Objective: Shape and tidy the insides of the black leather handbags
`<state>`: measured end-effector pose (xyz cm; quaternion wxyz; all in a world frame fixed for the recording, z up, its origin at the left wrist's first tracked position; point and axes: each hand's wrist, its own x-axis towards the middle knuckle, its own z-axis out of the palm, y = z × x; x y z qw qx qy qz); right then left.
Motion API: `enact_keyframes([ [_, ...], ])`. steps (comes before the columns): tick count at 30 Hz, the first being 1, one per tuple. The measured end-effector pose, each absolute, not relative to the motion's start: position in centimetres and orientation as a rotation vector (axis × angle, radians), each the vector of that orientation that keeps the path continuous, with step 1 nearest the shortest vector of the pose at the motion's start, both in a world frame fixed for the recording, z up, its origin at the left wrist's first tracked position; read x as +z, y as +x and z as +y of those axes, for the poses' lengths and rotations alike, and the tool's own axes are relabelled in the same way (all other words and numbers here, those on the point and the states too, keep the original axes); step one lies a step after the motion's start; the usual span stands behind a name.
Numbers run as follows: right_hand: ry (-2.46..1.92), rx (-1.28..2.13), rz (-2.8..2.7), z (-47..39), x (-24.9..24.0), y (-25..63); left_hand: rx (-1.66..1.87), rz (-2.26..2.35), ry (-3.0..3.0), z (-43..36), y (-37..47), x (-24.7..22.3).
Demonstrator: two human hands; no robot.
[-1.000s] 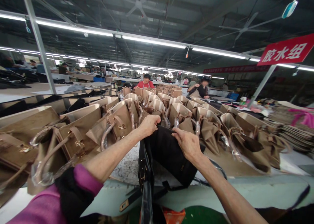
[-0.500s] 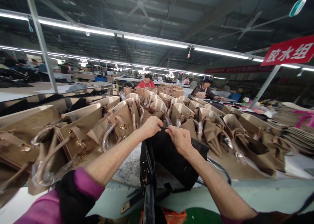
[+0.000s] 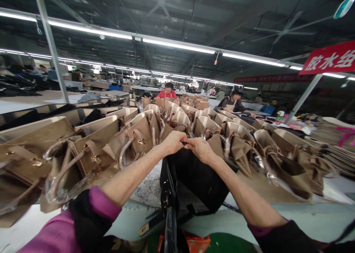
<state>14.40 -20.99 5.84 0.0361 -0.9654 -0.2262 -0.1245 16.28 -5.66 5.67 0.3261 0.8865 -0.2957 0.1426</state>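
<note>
A black handbag [image 3: 202, 175] stands tilted at the front of the table, its strap hanging down over the near edge. My left hand [image 3: 175, 142] pinches the bag's upper edge, fingers closed. Right beside it, my right hand [image 3: 200, 148] grips the same edge, with the fingertips of both hands almost touching. Small metal fittings show on the bag's left side. Just beyond my hands stand rows of brown handbags [image 3: 138, 138], several with handles wrapped in clear plastic. The bag's inside is hidden from me.
Brown bags crowd both sides of the pale table [image 3: 277, 216]. A metal post [image 3: 51, 46] rises at the left. Stacked flat pieces [image 3: 337, 145] lie at the right. Two people [image 3: 167, 92] work across the table. An orange object [image 3: 198, 242] lies below the near edge.
My hands have come closer together along the bag's upper edge, the right one moving left. The black bag has shifted slightly. The whole view has turned a little.
</note>
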Motion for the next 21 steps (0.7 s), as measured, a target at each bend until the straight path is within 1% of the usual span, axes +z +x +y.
enact_keyframes([
  [3, -2.987, -0.386, -0.623, -21.4, 6.6, 14.4, 0.471, -0.712, 2.231, -4.7, 14.8, 7.0],
  [6, -3.007, -0.407, -0.544, -22.2, 7.4, 13.9, 0.569, -0.532, 2.069, -3.4, 11.1, 7.3],
  [9, -3.027, -0.436, -0.435, -23.1, 8.1, 13.3, 0.559, -0.381, 2.01, -3.0, 5.6, 5.6],
  [13, -3.038, -0.467, -0.327, -23.4, 8.6, 12.3, 0.521, -0.308, 2.129, -5.2, -0.4, 2.1],
  [17, -3.039, -0.483, -0.29, -23.4, 8.8, 11.7, 0.461, -0.175, 2.25, -7.4, -1.6, 1.0],
  [21, -3.027, -0.489, -0.295, -25.6, 9.1, 11.2, 0.335, -0.151, 2.287, -5.1, 0.2, 2.1],
])
